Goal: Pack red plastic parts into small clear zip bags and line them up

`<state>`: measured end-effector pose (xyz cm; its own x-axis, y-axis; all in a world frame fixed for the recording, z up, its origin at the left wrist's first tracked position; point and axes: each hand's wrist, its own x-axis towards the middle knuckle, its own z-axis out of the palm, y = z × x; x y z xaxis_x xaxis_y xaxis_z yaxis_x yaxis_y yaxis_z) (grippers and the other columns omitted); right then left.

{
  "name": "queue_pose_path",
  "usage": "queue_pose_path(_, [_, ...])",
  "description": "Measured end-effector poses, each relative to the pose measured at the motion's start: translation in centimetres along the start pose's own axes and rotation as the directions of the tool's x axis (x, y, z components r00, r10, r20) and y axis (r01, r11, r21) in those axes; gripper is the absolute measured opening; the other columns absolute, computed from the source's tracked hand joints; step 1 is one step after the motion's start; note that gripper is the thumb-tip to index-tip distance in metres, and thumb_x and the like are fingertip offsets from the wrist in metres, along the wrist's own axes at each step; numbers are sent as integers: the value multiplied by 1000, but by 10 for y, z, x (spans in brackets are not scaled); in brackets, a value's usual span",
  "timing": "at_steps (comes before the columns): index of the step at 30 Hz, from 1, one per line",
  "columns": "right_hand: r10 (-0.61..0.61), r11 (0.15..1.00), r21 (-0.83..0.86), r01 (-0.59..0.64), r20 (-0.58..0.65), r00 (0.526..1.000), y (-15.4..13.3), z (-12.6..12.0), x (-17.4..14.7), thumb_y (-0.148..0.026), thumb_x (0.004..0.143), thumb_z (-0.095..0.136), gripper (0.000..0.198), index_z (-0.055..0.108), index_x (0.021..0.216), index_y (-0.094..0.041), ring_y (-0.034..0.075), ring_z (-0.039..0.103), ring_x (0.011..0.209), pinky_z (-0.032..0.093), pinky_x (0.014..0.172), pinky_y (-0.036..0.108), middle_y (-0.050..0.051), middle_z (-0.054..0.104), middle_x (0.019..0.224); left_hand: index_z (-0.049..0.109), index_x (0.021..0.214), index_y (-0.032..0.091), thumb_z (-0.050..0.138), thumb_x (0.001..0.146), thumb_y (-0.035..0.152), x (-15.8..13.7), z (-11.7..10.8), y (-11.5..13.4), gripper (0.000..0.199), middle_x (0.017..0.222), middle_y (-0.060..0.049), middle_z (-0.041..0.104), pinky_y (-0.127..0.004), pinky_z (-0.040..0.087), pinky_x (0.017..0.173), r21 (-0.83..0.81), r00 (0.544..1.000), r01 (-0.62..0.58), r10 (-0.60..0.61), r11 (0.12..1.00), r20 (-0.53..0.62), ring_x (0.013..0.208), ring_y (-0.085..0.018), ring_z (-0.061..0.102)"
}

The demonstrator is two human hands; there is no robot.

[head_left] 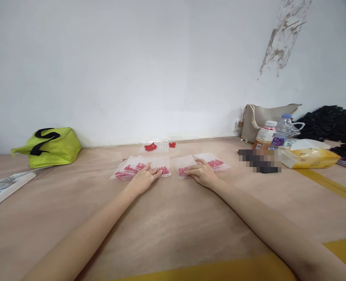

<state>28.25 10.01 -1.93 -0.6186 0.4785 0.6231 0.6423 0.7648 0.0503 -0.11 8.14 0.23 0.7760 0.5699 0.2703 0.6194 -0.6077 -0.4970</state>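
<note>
My left hand (145, 179) lies with its fingers spread on a fanned row of clear plastic bags (136, 162) that hold small red pieces. Resting on a second group of such bags is my right hand (202, 173), its fingers stretched toward the left. One bag (183, 162) of this group shows to the left of my right fingers, and more bags (216, 162) overlap on its other side. Beyond the hands, near the wall, loose-looking red pieces (150, 146) lie on or in clear plastic, with a smaller red cluster (172, 144) beside them.
On the left are a lime-green bag (56, 146) and a white power strip (10, 187). To the right stand a beige bag (257, 117), a drink bottle (266, 134), a clear bottle (282, 130) and a tissue pack (313, 156). Black pieces (331, 123) are heaped behind.
</note>
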Motion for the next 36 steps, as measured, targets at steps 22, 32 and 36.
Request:
queue_pose_path(22, [181,979,-90,-185,-47,982,1,-20,-14,-26,81,49,21,67,73,-22,14,47,69,21,72,32,2,63,67,58,76,14,41,87,13,62,1,49,20,70,-3,60,-30,42,74,15,918,-124,121,992,-378,72,-14,55])
queue_pose_path(32, [-163,956,-241,169,45,986,18,-30,-21,-30,85,45,23,63,74,-19,14,47,74,25,71,29,3,60,69,57,71,14,38,87,10,56,3,46,26,64,-3,57,-33,41,79,-4,922,-107,98,994,-375,68,-14,53])
queue_pose_path(36, [-208,922,-320,218,65,976,17,-26,-20,-20,86,41,26,59,68,-19,12,44,69,25,72,30,2,58,64,56,71,15,36,88,10,56,3,45,26,63,-2,57,-31,42,80,-5,918,-110,100,994,-384,66,-13,53])
